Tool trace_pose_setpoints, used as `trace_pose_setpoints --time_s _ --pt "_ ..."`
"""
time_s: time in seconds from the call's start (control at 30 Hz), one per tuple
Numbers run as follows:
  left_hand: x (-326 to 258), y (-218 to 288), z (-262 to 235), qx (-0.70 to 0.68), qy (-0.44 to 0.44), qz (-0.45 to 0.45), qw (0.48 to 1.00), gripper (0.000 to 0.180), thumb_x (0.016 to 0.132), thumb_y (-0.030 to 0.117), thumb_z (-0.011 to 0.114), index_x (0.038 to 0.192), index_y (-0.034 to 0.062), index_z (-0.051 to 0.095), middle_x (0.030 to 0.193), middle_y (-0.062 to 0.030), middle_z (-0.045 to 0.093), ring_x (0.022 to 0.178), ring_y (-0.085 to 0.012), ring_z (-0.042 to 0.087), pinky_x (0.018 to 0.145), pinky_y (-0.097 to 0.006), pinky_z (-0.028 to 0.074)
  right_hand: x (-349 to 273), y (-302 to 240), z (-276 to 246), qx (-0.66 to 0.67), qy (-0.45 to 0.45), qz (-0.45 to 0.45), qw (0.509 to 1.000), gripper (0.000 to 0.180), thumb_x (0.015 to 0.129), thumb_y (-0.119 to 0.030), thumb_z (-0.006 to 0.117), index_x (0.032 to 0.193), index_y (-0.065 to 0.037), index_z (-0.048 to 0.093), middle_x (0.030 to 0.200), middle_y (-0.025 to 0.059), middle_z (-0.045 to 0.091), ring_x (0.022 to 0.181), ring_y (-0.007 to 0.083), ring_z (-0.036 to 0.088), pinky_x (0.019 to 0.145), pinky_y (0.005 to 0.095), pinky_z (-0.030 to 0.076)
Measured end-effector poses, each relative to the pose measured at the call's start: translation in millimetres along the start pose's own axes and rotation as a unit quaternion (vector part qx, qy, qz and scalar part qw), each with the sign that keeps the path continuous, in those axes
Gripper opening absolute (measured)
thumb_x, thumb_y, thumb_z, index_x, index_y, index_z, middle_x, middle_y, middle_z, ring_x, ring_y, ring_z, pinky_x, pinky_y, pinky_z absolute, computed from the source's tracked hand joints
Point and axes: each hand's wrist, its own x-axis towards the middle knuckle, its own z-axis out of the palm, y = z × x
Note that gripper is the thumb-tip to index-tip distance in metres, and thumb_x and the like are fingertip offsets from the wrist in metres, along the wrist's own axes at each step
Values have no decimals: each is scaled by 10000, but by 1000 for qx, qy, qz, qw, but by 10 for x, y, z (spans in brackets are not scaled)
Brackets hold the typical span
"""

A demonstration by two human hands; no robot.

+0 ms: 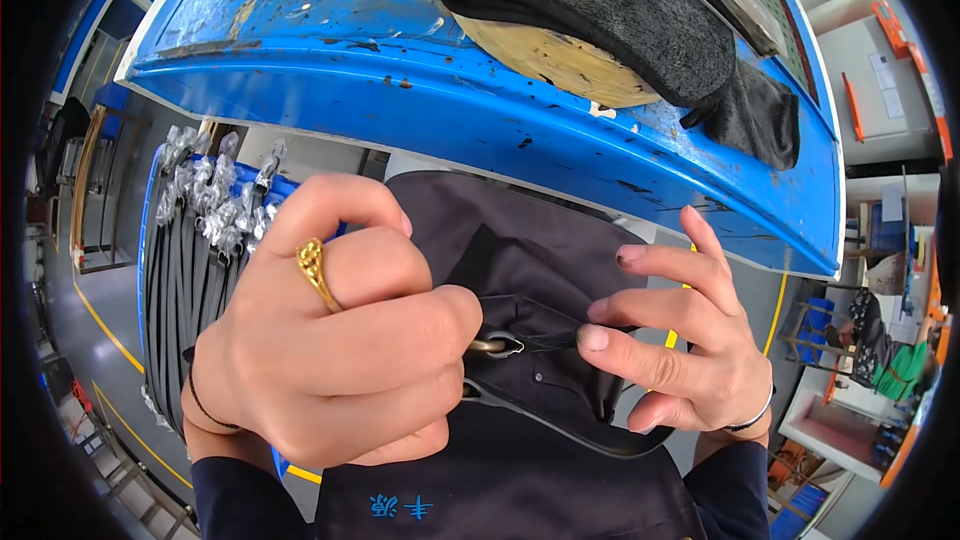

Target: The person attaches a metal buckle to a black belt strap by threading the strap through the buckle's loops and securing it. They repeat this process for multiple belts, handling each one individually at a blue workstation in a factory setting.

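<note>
My left hand (340, 340) is closed in a fist, with a gold ring on one finger. A brass-coloured metal loop (492, 346) sticks out of its grip, joined to a black strap (570, 430) that looks like a belt. The strap curves in a loop below and runs behind my right hand (690, 340). That hand has its fingers bent and spread apart, with one fingertip against or very near the strap's upper part. What else my left fist covers is hidden. Both hands are over my dark apron (500, 490).
Ahead stands a blue workbench (330, 90) with worn paint. On it lies a round wooden block (560, 60) wrapped in black fuzzy cloth (600, 10). Several black belts (185, 280) with plastic-wrapped buckles hang at the left. Shelving (840, 430) stands at the right.
</note>
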Motion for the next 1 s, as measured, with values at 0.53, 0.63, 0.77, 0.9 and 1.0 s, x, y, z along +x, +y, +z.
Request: trace_pose_setpoints --time_s 0.53,0.63,0.77,0.9,1.0 --pt "-39 109 -107 76 -11 20 997 224 661 263 609 543 90 531 759 8 556 596 -161 485 632 -394 398 -203 619 -282 -303 202 275 890 421 901 -345 414 1138 -31 564 1266 146 452 1232 313 339 1036 440 174" --pt "-91 131 -118 94 -14 29 995 230 695 272 610 565 96 538 791 6 558 619 -161 489 631 -398 392 -216 733 -224 -378 132 327 856 344 888 -264 453 1134 -57 575 1330 103 399 1296 286 249 1058 431 113" --pt "-76 82 -128 104 -40 78 991 242 747 300 603 606 111 548 809 6 557 647 -160 491 633 -403 383 -231 622 -271 -373 172 294 863 327 879 -248 471 1111 -51 589 1322 97 411 1292 297 254 1058 443 112" --pt "-110 119 -155 118 -19 81 990 248 765 323 594 629 120 548 801 6 556 650 -156 491 640 -402 379 -153 532 -264 -324 160 284 888 280 868 -201 467 1015 -31 634 1281 108 459 1275 322 279 1053 449 117" --pt "-35 90 -134 111 -14 105 988 248 767 324 590 629 123 546 801 6 556 651 -156 493 645 -402 378 -158 211 -329 -166 219 202 940 481 913 -386 305 1009 -63 649 1247 164 479 1269 334 298 1035 461 198"
